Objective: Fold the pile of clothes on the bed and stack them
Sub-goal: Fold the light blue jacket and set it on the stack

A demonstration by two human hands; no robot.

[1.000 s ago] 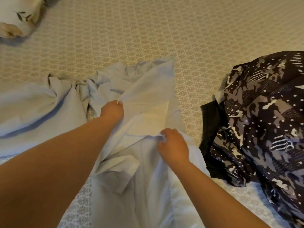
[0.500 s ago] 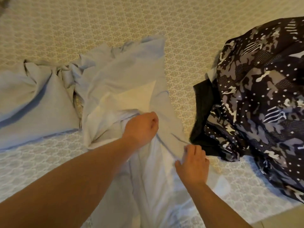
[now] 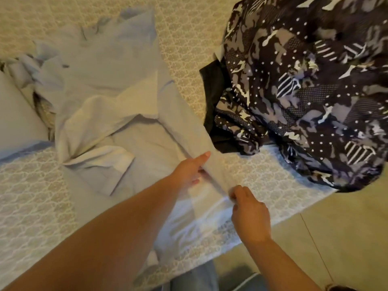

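We're looking down on the bed (image 3: 189, 34), and our light blue garment (image 3: 117, 97) lies spread across its patterned cover, long axis running from the far left corner toward the near edge, close to us. Its near end trails to the bed's edge between our arms. Our left hand (image 3: 190, 170) has a grip on the garment's right border, thumb on top, fingers tucked under the fabric. Our right hand (image 3: 249, 215) is nearer us on the same border, fingers curled closed and pinching the cloth at its tip. Count with us: one blue garment in hand, one more pale blue piece (image 3: 14, 114) at the left, touching it. One dark camouflage-print garment (image 3: 315, 91) is heaped on the right, with one plain black piece (image 3: 214, 87) peeking out beside it. Two hands, both on the cloth.
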